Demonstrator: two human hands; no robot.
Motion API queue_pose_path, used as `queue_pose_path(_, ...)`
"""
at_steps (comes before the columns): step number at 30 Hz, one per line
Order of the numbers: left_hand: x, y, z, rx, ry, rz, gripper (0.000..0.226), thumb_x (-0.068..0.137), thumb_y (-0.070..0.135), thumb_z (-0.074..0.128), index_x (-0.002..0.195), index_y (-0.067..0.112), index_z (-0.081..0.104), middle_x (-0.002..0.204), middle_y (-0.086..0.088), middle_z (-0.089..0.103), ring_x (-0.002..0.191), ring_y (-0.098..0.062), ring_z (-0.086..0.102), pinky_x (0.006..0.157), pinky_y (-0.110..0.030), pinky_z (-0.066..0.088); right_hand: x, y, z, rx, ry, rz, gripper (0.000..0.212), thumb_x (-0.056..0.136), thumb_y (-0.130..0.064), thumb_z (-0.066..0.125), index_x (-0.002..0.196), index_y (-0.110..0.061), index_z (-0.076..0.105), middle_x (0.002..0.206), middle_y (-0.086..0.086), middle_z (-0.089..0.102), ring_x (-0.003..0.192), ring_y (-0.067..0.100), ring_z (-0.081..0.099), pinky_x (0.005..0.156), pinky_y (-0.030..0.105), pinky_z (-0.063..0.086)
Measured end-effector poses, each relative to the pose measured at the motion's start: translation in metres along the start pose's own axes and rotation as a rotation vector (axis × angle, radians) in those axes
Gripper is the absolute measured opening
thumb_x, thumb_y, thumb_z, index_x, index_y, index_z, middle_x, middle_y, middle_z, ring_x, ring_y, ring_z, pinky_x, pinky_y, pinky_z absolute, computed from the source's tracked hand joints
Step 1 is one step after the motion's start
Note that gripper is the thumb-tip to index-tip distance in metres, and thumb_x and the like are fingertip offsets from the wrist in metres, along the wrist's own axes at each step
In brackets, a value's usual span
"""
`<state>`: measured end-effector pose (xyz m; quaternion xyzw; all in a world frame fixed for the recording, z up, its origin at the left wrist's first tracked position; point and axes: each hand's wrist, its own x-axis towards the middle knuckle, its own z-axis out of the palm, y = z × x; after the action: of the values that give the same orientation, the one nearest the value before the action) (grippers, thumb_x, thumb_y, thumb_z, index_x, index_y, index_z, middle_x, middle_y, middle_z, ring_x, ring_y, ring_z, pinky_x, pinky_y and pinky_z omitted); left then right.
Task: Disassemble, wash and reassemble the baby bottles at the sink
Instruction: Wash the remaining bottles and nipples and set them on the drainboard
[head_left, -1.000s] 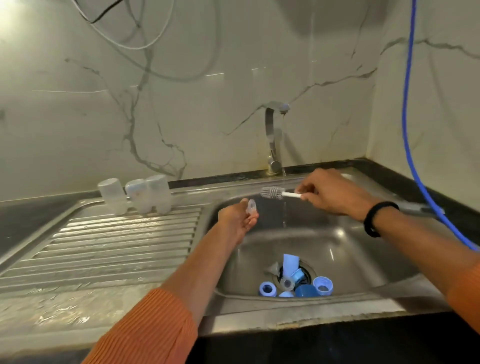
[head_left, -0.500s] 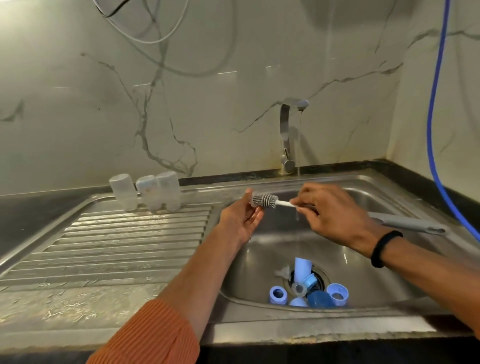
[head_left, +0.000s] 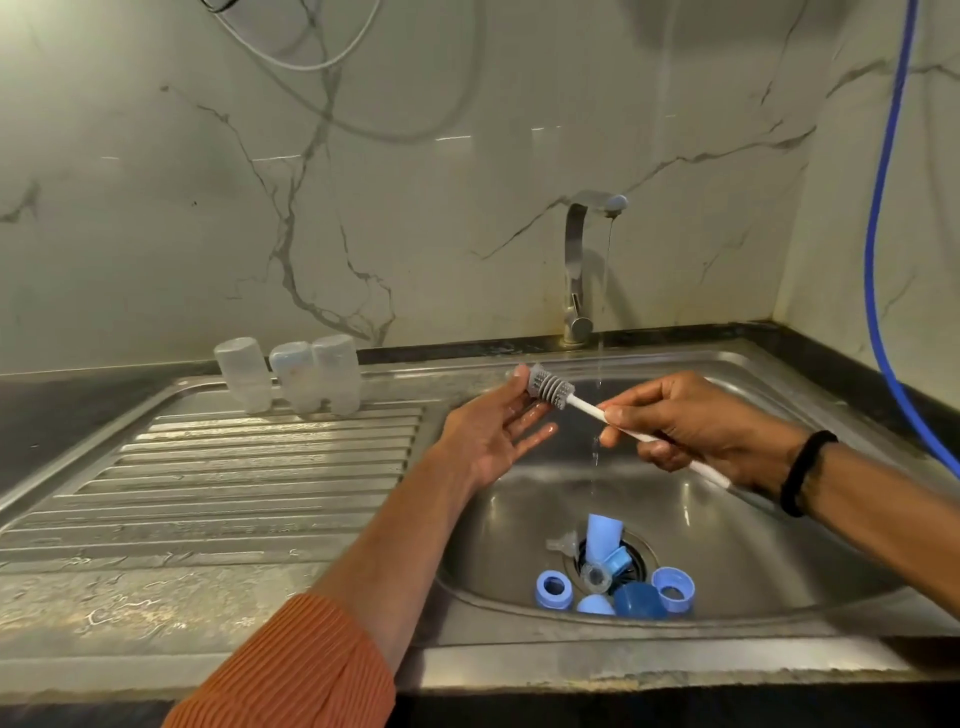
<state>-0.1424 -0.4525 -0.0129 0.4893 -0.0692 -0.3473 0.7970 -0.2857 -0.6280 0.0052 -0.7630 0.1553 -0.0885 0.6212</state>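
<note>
right hand (head_left: 696, 426) grips the brush (head_left: 550, 387) over the sink (head_left: 779, 519), its head touching the open left hand's (head_left: 493, 431) fingertips

No readable text or labels.
</note>
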Motion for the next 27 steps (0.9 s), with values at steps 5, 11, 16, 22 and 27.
queue_pose_path(5, 0.002, -0.006, 0.004, 0.115, 0.137, 0.006, 0.022, 0.093, 0.023, 0.076, 0.106, 0.006, 0.073, 0.095, -0.015, 0.079, 0.085, -0.027, 0.079, 0.068, -0.038, 0.065, -0.009, -0.001, 0.008, -1.145, 0.274, -0.640, 0.022, 0.098, -0.023, 0.065, 0.115, -0.027, 0.078, 0.077, -0.010, 0.074, 0.062, 0.008, 0.060, 0.052, 0.015, 0.043)
queue_pose_path(11, 0.002, -0.002, 0.006, 0.183, 0.294, 0.169, 0.022, 0.096, 0.021, 0.072, 0.102, 0.000, 0.075, 0.090, -0.017, 0.078, 0.072, -0.025, 0.077, 0.059, -0.032, 0.063, -0.011, 0.000, 0.016, -1.516, 0.342, -0.870, 0.036, 0.083, -0.006, 0.069, 0.117, -0.017, 0.071, 0.083, 0.004, 0.074, 0.063, 0.029, 0.066, 0.047, 0.035, 0.050)
queue_pose_path(16, 0.002, -0.005, 0.003, 0.840, 0.429, 0.877, 0.028, 0.099, 0.035, 0.066, 0.091, 0.014, 0.082, 0.069, -0.001, 0.074, 0.067, -0.021, 0.071, 0.063, -0.031, 0.054, -0.002, 0.005, 0.020, -0.904, 0.310, -0.654, 0.022, 0.101, -0.018, 0.062, 0.117, -0.022, 0.076, 0.079, -0.007, 0.076, 0.060, 0.006, 0.063, 0.054, 0.019, 0.047)
queue_pose_path(22, 0.000, -0.005, 0.004, 0.919, 0.405, 1.053, 0.022, 0.098, 0.037, 0.067, 0.096, 0.022, 0.082, 0.068, 0.007, 0.073, 0.064, -0.015, 0.069, 0.060, -0.027, 0.051, 0.000, 0.001, 0.018, -0.069, 0.096, -0.122, 0.011, 0.101, -0.018, 0.067, 0.106, -0.015, 0.076, 0.087, 0.011, 0.079, 0.044, 0.011, 0.047, 0.040, 0.021, 0.035)
queue_pose_path(27, 0.002, -0.003, 0.013, 0.120, 0.305, 0.427, 0.023, 0.096, 0.022, 0.073, 0.107, 0.002, 0.076, 0.085, -0.011, 0.079, 0.080, -0.025, 0.078, 0.072, -0.036, 0.066, -0.003, 0.001, 0.014, -0.753, 0.301, -0.618, 0.018, 0.097, -0.018, 0.071, 0.112, -0.024, 0.079, 0.081, -0.018, 0.076, 0.064, -0.007, 0.064, 0.057, 0.007, 0.044)
